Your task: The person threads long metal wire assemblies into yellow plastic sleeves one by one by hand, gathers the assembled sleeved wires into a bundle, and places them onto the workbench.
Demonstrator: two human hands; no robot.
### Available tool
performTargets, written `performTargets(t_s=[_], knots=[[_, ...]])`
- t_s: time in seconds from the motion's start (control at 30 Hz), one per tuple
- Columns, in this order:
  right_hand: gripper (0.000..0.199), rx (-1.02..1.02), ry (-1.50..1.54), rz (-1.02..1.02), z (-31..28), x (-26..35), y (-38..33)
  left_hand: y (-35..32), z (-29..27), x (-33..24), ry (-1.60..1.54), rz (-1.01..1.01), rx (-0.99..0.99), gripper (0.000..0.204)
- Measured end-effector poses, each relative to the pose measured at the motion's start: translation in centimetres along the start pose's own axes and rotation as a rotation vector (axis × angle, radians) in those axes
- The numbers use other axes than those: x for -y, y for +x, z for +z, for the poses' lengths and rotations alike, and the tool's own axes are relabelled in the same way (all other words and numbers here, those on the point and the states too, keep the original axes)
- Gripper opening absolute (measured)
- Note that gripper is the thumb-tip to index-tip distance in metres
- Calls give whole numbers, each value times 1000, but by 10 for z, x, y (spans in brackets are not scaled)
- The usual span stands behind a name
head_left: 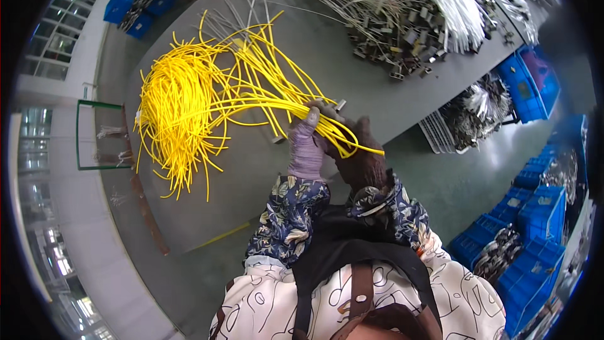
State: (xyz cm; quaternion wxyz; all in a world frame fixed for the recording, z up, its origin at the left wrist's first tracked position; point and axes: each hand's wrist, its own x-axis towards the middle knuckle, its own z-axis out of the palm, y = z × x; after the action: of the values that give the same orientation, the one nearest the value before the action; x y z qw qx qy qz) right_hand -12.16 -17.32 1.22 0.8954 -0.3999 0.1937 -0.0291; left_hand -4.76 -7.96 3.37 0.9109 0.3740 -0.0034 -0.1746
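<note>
Both hands are gloved and work close together above the near edge of a grey table (pixel 327 56). The left hand (pixel 307 151), in a lilac glove, is closed around a bundle of yellow strands (pixel 289 106), its thumb laid along the top and pressing them down. The right hand (pixel 362 167), in a dark brown glove, is just to the right of that grip, where the strand ends and one bent loop project; its fingers are partly hidden, and it cannot be told whether they pinch the strands or only support them.

From the grip the bundle runs leftward and fans out towards a large tangled yellow pile (pixel 176 97), which rests on the table well to the left. Further loose strands spread beyond the grip, up and to the left.

Beyond the grip and to the right, well apart from it, lies a heap of small metal parts (pixel 402 44) with white strips (pixel 462 12) over its far side. Farther right, off the table, stand a pale crate (pixel 438 133) and stacked blue bins (pixel 544 214). Nearer the body than the grip are floral sleeves (pixel 286 220) and a black apron (pixel 352 239).
</note>
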Motion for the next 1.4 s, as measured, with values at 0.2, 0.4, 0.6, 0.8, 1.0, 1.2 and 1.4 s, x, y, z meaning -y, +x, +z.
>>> performTargets(t_s=[0.2,0.4,0.6,0.8,1.0,1.2,1.4], knots=[[69,-199,198,192,-57,9,-20,6,-1,5,31,-40,79,21],[63,26,-170,19,-29,13,-13,-14,5,27,412,-80,126,38],[64,120,504,213,-40,16,-21,-16,12,30,374,33,65,39],[65,-71,499,110,-27,8,-7,-25,13,35,618,30,166,39],[64,50,232,224,3,5,3,-38,-2,4,666,110,-115,11],[50,-314,-501,2,-57,52,30,-21,-180,-49,934,378,-474,14],[53,-338,-1312,-643,-51,95,104,-20,-230,-60,1120,233,-516,16]])
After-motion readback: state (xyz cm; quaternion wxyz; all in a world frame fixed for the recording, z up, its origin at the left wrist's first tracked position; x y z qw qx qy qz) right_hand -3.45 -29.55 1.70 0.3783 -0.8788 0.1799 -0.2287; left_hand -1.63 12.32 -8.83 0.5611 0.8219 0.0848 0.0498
